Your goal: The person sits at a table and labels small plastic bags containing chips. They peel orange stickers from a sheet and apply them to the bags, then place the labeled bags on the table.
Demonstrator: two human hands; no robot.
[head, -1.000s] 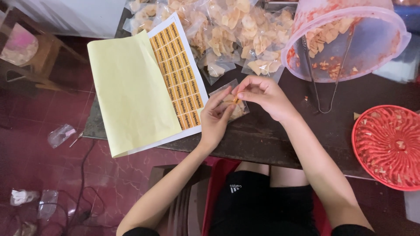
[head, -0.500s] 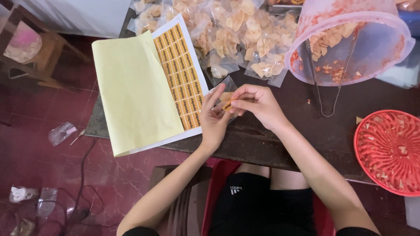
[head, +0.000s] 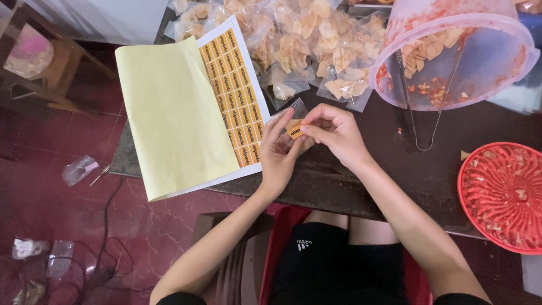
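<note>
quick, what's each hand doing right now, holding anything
Left hand: closed around a small clear plastic bag, steadying it.
Right hand: fingertips pinched on a small orange sticker at the bag.

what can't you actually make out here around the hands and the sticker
- Small clear bag, head view: mostly hidden behind the left hand and right hand; its contents cannot be told.
- Orange sticker: too small to tell whether it already touches the bag.
- Red basket: cut off by the right edge.
- Plastic tub: top cut off by the upper edge; smeared wall blurs the chips inside.
</note>
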